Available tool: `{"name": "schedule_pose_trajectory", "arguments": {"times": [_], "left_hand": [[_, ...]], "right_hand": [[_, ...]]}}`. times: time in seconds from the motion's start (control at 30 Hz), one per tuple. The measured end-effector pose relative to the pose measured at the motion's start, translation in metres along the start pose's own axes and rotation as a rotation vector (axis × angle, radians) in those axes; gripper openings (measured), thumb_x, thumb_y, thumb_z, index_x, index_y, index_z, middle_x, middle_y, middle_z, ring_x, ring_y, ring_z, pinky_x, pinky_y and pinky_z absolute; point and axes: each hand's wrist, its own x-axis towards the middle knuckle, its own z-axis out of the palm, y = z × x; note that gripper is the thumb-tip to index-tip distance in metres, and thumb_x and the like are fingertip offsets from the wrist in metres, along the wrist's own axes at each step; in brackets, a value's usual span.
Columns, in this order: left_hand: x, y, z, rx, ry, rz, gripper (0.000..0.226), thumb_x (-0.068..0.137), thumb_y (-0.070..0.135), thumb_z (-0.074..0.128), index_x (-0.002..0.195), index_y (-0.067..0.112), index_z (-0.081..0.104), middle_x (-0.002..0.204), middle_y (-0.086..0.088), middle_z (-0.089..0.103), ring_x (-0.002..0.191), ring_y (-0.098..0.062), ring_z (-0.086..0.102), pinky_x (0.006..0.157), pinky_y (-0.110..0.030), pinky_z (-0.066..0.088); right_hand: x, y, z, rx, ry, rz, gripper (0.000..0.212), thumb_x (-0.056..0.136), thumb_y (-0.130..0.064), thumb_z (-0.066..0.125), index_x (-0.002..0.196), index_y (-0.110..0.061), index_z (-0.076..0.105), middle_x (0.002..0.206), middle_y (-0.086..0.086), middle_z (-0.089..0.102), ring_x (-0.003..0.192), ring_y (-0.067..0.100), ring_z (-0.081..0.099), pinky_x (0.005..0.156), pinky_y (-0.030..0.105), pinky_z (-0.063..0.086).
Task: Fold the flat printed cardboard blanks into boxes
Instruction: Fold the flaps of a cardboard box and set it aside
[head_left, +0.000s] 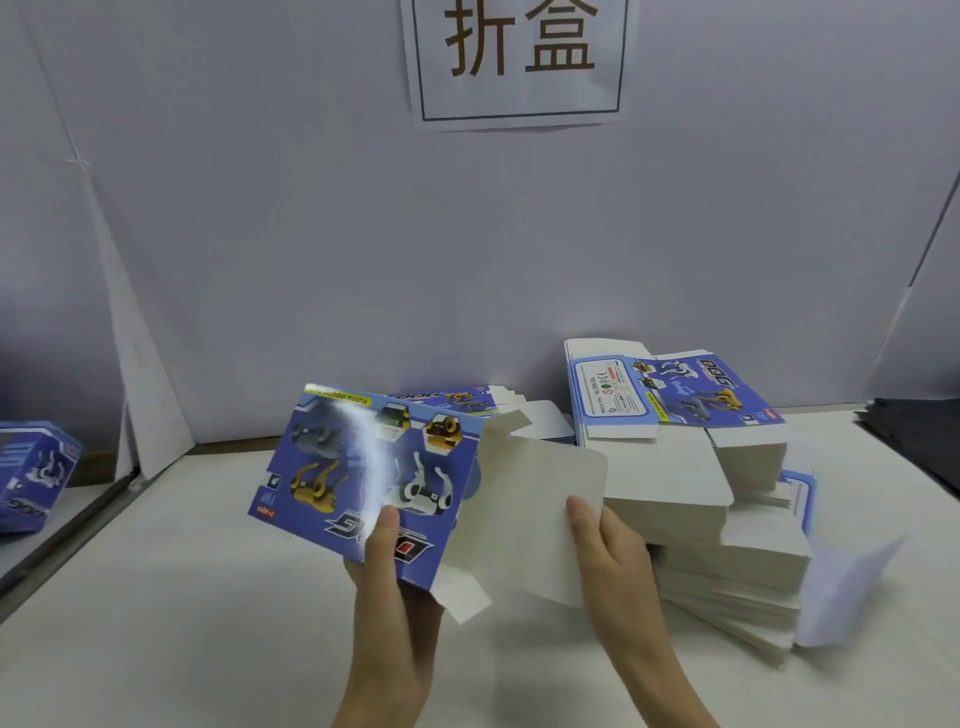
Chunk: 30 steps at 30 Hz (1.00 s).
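- While the box is only half formed, the left hand (387, 566) grips the blue printed blank (374, 478) from below, thumb pressed on the printed face and fingers curled out of sight behind it, which keeps the panel tilted up toward the person.
- Just to its right, the right hand (608, 551) holds the large white flap (540, 519) of the same blank, thumb on the near face and fingers wrapped behind; I judge it is swinging this flap over to close one end (the small side tab (462, 597) hangs loose below).
- Neither hand is spread wide: both pinch card between thumb and fingers, and the blank is held above the white bench (208, 623), not touching it.
- Behind the right hand lies the supply, a tall slumped stack of flat blanks (727, 545), white sides showing, placed within easy reach.
- Farther back, a printed blank (675, 395) lies face up on top of that stack, and more blanks (467, 400) lie near the wall.
- At the far left edge stands a finished box (36, 478), set aside from the work.
- On the back wall hangs a paper sign (519, 62) with two characters.
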Motion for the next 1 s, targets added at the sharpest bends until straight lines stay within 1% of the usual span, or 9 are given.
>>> {"name": "schedule_pose_trajectory", "arguments": {"times": [0.2, 0.27, 0.33, 0.4, 0.5, 0.57, 0.63, 0.77, 1.0], "left_hand": [[0.003, 0.015, -0.003, 0.007, 0.025, -0.013, 0.058, 0.075, 0.039, 0.065, 0.131, 0.027, 0.055, 0.106, 0.0, 0.073, 0.079, -0.014, 0.071, 0.057, -0.029, 0.058], [0.01, 0.032, -0.006, 0.327, 0.273, 0.092, 0.081, 0.081, 0.023, 0.072, 0.15, 0.024, 0.029, 0.138, -0.008, 0.053, 0.103, -0.015, 0.062, 0.081, -0.037, 0.056], [0.014, 0.051, -0.009, 0.795, 0.424, 0.387, 0.1, 0.084, 0.01, 0.072, 0.154, 0.017, 0.002, 0.158, -0.016, 0.011, 0.139, -0.02, 0.027, 0.114, -0.034, 0.026], [0.009, 0.066, -0.001, 0.985, 0.308, 0.707, 0.084, 0.086, 0.02, 0.07, 0.152, 0.014, 0.019, 0.158, -0.01, 0.008, 0.144, -0.013, 0.009, 0.114, -0.021, 0.013], [0.002, 0.08, 0.033, 1.193, -0.113, 0.874, 0.058, 0.081, 0.046, 0.056, 0.135, 0.027, 0.049, 0.139, 0.015, 0.04, 0.127, 0.014, 0.024, 0.108, -0.011, 0.019], [-0.003, 0.088, 0.056, 1.318, -0.4, 0.791, 0.042, 0.079, 0.047, 0.061, 0.12, 0.045, 0.053, 0.118, 0.032, 0.051, 0.12, 0.011, 0.039, 0.104, -0.021, 0.031], [-0.005, 0.094, 0.072, 1.3, -0.53, 0.614, 0.018, 0.083, 0.045, 0.07, 0.1, 0.043, 0.067, 0.095, 0.024, 0.067, 0.101, -0.004, 0.059, 0.089, -0.028, 0.046], [0.002, 0.108, 0.071, 1.004, -0.523, 0.366, 0.028, 0.074, 0.045, 0.068, 0.088, 0.022, 0.077, 0.087, 0.0, 0.075, 0.082, -0.015, 0.068, 0.081, -0.035, 0.053], [0.002, 0.105, 0.06, 0.623, -0.514, 0.227, 0.025, 0.06, 0.032, 0.082, 0.084, 0.028, 0.079, 0.084, -0.002, 0.076, 0.069, -0.013, 0.071, 0.056, -0.021, 0.053]], "right_hand": [[-0.001, -0.006, -0.004, 0.053, 0.079, -0.197, 0.029, 0.098, -0.014, 0.053, 0.076, 0.005, 0.052, 0.066, 0.018, 0.049, 0.061, 0.012, 0.04, 0.054, 0.024, 0.033], [0.001, -0.01, -0.008, 0.048, 0.053, -0.25, 0.027, 0.099, -0.013, 0.051, 0.075, 0.0, 0.055, 0.064, 0.003, 0.05, 0.061, 0.008, 0.041, 0.055, 0.021, 0.035], [0.005, -0.017, -0.01, 0.009, 0.008, -0.332, 0.024, 0.098, -0.013, 0.05, 0.078, -0.015, 0.062, 0.068, -0.012, 0.058, 0.064, 0.001, 0.047, 0.06, 0.014, 0.038], [0.009, -0.03, -0.009, -0.039, -0.076, -0.424, 0.026, 0.096, -0.013, 0.052, 0.079, -0.03, 0.062, 0.069, -0.023, 0.061, 0.066, -0.004, 0.051, 0.062, 0.008, 0.038], [0.016, -0.052, -0.001, -0.018, -0.216, -0.456, 0.016, 0.086, -0.024, 0.061, 0.08, -0.037, 0.069, 0.072, -0.025, 0.067, 0.067, -0.008, 0.056, 0.066, 0.008, 0.042], [0.02, -0.064, 0.003, 0.013, -0.24, -0.508, 0.014, 0.082, -0.027, 0.07, 0.077, -0.039, 0.074, 0.073, -0.021, 0.071, 0.066, -0.006, 0.059, 0.066, 0.009, 0.044], [0.025, -0.074, 0.004, 0.008, -0.196, -0.571, 0.012, 0.079, -0.028, 0.073, 0.077, -0.04, 0.075, 0.074, -0.016, 0.073, 0.066, -0.003, 0.062, 0.065, 0.011, 0.046], [0.033, -0.087, -0.009, 0.096, -0.252, -0.513, 0.007, 0.08, -0.028, 0.073, 0.078, -0.022, 0.074, 0.073, -0.01, 0.073, 0.066, 0.001, 0.064, 0.064, 0.015, 0.051], [0.034, -0.099, -0.019, 0.28, -0.481, -0.349, 0.016, 0.08, -0.017, 0.072, 0.09, -0.029, 0.073, 0.065, 0.005, 0.068, 0.059, 0.013, 0.064, 0.054, 0.024, 0.053]]}}
